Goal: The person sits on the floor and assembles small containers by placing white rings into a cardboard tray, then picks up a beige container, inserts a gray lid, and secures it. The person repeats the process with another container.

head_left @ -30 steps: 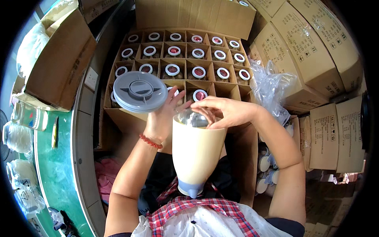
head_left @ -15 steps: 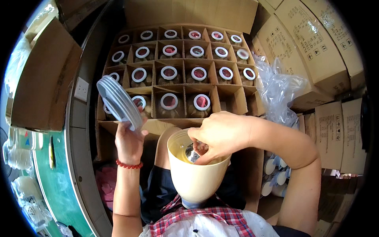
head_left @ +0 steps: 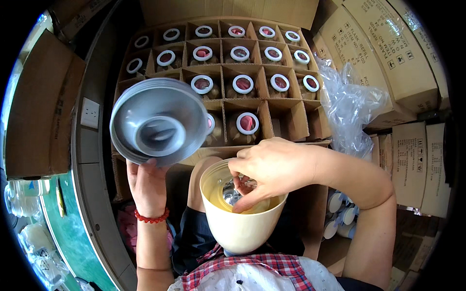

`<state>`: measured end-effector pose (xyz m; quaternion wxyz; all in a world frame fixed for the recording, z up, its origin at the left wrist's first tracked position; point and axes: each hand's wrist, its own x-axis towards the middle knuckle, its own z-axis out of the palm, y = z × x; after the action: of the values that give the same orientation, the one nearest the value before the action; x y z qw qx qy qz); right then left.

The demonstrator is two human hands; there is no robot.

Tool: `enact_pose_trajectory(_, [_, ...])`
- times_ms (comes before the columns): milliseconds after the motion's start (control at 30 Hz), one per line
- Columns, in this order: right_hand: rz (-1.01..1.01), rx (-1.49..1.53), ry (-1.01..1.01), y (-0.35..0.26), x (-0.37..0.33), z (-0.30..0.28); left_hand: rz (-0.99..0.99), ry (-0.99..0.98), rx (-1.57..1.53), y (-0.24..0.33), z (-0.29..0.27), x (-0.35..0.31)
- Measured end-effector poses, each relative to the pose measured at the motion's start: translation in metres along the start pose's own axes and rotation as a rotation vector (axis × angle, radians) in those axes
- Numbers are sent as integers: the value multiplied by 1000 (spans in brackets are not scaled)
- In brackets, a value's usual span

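Observation:
My left hand (head_left: 148,186), with a red beaded bracelet at the wrist, is closed on the lower rim of a grey plastic flask collar (head_left: 158,104). The round collar is ribbed along its edge, and its hollow side faces me. Between my legs stands a cream flask body (head_left: 245,225), its mouth upward. My right hand (head_left: 274,167) reaches over the rim from the right, thumb and fingers curled inside on a shiny silvery flask liner (head_left: 229,193). The fingertips and most of the liner are hidden.
Ahead is a divided carton (head_left: 286,140) of glass liners (head_left: 247,124) with white rings. Clear plastic film (head_left: 349,104) hangs at its right. Stacked cartons (head_left: 388,63) stand at right. On the left are a green tabletop (head_left: 80,228) and a brown box (head_left: 41,106).
The grey collar has turned from edge-on to show its hollow side, and my left hand has shifted slightly left and down. My right hand stays inside the cream body.

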<state>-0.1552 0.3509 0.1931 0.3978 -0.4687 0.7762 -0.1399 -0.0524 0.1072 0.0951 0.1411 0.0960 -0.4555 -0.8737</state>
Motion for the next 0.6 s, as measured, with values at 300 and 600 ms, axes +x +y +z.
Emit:
enact_pose_trajectory(300, [-169, 809, 809, 23, -38, 20, 120, -276, 329, 2, 41, 1])
enact_pose_trajectory(600, [-493, 1210, 842, 47, -29, 105, -98, -699, 256, -23, 44, -15])
